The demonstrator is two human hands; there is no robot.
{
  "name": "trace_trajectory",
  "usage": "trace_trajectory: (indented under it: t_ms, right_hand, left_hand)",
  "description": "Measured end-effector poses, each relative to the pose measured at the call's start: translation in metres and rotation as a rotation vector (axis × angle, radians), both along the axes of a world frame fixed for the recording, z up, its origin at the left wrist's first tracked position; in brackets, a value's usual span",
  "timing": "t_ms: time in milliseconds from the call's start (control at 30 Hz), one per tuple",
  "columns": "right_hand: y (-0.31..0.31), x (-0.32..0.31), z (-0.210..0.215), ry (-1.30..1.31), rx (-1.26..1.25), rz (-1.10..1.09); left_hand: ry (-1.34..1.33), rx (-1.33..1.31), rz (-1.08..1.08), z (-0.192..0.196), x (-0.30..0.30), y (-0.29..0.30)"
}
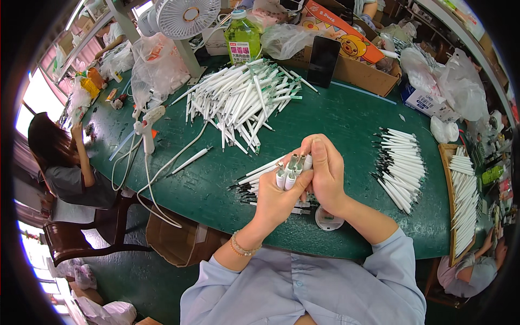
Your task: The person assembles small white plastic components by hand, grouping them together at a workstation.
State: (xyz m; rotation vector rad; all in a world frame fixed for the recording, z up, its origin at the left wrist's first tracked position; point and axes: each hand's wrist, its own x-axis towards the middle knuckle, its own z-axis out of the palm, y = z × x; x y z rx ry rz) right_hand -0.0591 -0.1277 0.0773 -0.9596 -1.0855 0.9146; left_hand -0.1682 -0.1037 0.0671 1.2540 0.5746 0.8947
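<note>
Near the front edge of the table, my left hand (273, 197) is closed around a small bunch of white pen-like sticks (290, 177) with clear or metallic-looking ends pointing up. My right hand (327, 173) is curled against the same bunch, its thumb raised along the far side; its fingertips are partly hidden. More white sticks with dark tips (262, 170) lie on the table beside and under my left hand. A round white disc (328, 218) sits just below my right wrist.
A large heap of white sticks (238, 100) lies far left of centre, a neater pile (402, 168) to the right. A wooden tray (451, 208) holds more. A white glue gun (146, 132) trails its cord at left. Behind stand a green bottle (242, 35), fan (187, 16) and dark phone (324, 60).
</note>
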Motion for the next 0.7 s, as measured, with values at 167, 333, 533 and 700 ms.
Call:
trace_trajectory:
  t_ms: [167,333,533,700]
  right_hand:
    - [0.003,-0.003,-0.006,-0.122,0.105,-0.126]
    - [0.008,0.002,-0.011,-0.017,0.021,-0.084]
    - [0.004,0.005,-0.003,0.042,-0.037,-0.028]
    - [0.009,0.009,0.004,-0.042,-0.013,0.026]
  left_hand:
    - [-0.044,-0.014,0.005,-0.003,0.004,-0.002]
    - [-0.038,0.006,0.007,-0.007,0.006,-0.004]
    - [-0.084,-0.062,-0.046,-0.005,0.003,0.002]
    - [-0.094,-0.101,-0.044,-0.005,-0.001,0.006]
